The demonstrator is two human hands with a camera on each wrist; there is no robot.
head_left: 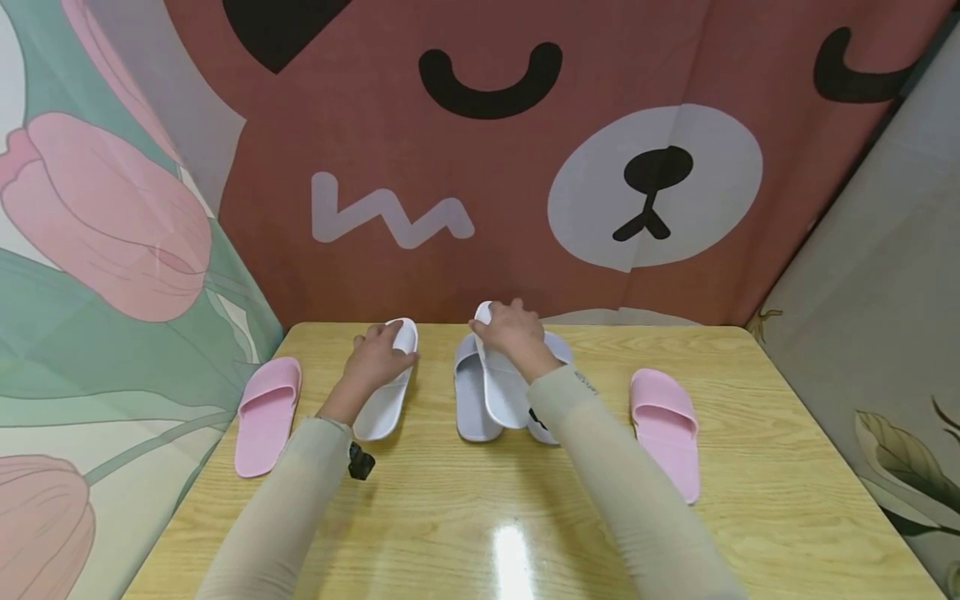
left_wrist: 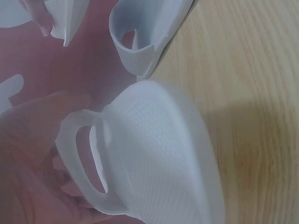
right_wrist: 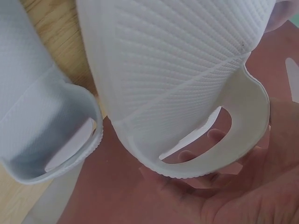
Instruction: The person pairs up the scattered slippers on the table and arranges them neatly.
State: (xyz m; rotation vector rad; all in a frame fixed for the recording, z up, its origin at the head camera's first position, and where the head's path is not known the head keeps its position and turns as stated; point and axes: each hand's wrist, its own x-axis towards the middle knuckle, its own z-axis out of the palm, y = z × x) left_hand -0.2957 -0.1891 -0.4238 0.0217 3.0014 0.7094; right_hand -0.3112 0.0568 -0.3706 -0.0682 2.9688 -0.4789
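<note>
I log: left hand (head_left: 378, 357) and right hand (head_left: 513, 332) each gripping a white slipper (head_left: 386, 387), (head_left: 501, 392); pink slippers (head_left: 266, 414) at 9 and 3 o'clock unpaired.

Toe of the white slipper (head_left: 386, 385) is covered by the left hand (head_left: 378, 357). A lavender slipper (head_left: 547, 392) under the right forearm is mostly hidden. A small black object (head_left: 361, 461) beside the left sleeve cannot be identified. In the left wrist view, the left hand (left_wrist: 32, 163) is blurred and cut off.
</note>
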